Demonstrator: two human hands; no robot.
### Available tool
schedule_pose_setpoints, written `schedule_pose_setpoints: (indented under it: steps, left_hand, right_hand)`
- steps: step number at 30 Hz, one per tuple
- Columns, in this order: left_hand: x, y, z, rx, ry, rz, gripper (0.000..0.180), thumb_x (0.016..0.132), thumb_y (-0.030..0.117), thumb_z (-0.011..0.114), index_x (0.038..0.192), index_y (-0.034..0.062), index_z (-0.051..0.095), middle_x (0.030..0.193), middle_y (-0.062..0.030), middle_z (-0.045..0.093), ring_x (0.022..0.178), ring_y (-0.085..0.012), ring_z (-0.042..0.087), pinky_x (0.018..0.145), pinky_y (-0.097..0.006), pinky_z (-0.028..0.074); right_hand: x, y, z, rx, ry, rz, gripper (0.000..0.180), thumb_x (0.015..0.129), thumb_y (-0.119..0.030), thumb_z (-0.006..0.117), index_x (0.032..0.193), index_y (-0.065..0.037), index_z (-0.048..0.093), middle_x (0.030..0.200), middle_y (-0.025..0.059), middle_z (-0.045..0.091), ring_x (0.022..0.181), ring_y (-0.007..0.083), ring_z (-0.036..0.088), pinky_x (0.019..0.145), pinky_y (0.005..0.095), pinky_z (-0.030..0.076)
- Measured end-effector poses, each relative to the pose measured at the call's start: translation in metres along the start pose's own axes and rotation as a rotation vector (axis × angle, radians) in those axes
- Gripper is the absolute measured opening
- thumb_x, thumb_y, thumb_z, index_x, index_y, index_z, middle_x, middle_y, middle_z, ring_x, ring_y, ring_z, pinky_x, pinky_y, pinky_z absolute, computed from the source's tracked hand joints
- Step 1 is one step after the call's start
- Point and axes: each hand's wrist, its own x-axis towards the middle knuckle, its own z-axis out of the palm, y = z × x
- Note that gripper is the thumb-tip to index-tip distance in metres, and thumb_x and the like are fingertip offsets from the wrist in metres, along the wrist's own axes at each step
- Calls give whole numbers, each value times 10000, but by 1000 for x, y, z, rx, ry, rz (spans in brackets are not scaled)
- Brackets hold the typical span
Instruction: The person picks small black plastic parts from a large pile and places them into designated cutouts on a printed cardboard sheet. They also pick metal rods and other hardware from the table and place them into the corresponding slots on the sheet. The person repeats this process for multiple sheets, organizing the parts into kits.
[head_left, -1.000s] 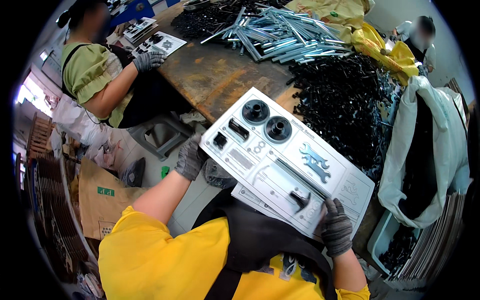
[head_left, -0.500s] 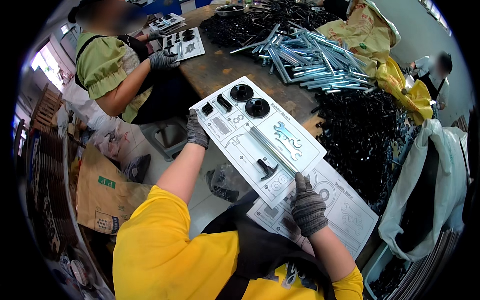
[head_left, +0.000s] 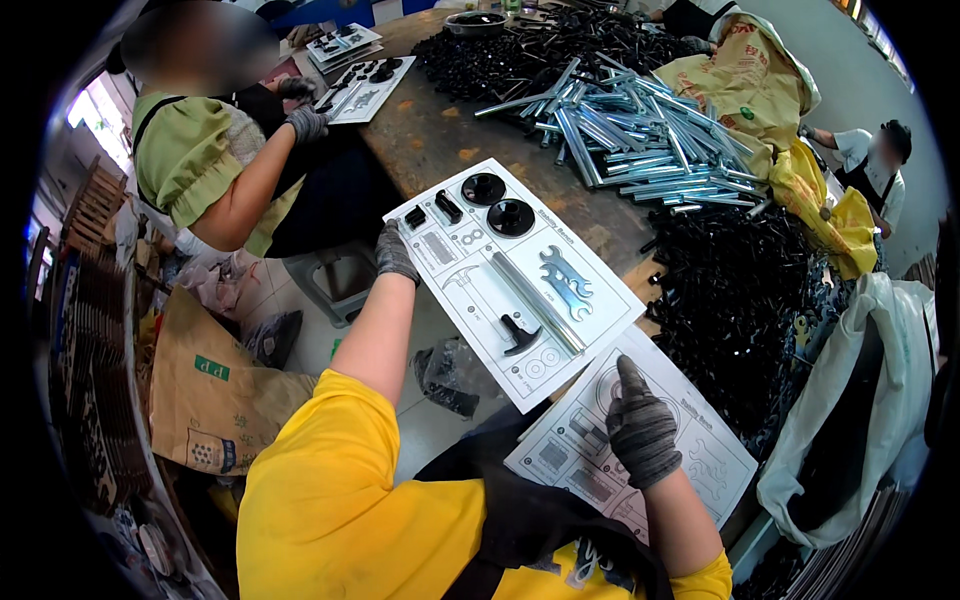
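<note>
My gloved left hand [head_left: 397,252] grips the left corner of a white printed card [head_left: 603,265], held tilted at the table's edge. On the card lie two black round discs [head_left: 512,217], small black blocks [head_left: 447,206], a shiny metal tube [head_left: 540,305], flat silver wrenches [head_left: 567,285] and a black T-shaped piece [head_left: 519,336]. My gloved right hand [head_left: 645,432] is off the card, its index finger stretched out, with nothing visible in it. Beneath that hand is another printed sheet [head_left: 715,490], partly covered by the upper card and my hand.
Metal tubes [head_left: 620,130] lie heaped on the table [head_left: 430,140], beside piles of black parts [head_left: 740,280]. A white sack [head_left: 830,400] stands at the right. At the left, a co-worker [head_left: 200,180] holds a similar card [head_left: 375,95]. Another person [head_left: 870,170] is at far right.
My right hand has let go of the card's lower right edge and moved down and right over the other sheet. The wrenches have shifted slightly on the card; my left hand still holds it.
</note>
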Motion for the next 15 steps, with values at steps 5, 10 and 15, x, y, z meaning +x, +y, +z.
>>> schedule_pose_setpoints:
  steps: [5, 10, 15]
  left_hand:
    - [22, 23, 7, 109, 140, 79, 434, 877, 384, 409, 1147, 67, 532, 1096, -116, 585, 916, -308, 575, 811, -433, 456]
    - [60, 29, 10, 187, 134, 143, 404, 860, 365, 455, 1109, 61, 550, 1041, -106, 604, 843, -301, 587, 746, -434, 472]
    - [115, 35, 0, 281, 72, 235, 373, 827, 346, 496, 988, 23, 589, 925, -128, 627, 759, -303, 596, 695, -422, 487]
  right_hand:
    - [-9, 23, -1, 45, 167, -43, 536, 756, -75, 492, 1273, -28, 357, 903, 199, 600, 637, 338, 583, 590, 414, 485]
    - [-27, 38, -13, 186, 204, 112, 554, 741, -7, 491, 1279, -41, 366, 1009, 192, 602, 807, 324, 617, 691, 360, 503]
    - [-53, 59, -14, 215, 289, 164, 529, 740, 16, 484, 1260, -46, 406, 1004, 181, 609, 859, 301, 620, 729, 339, 498]
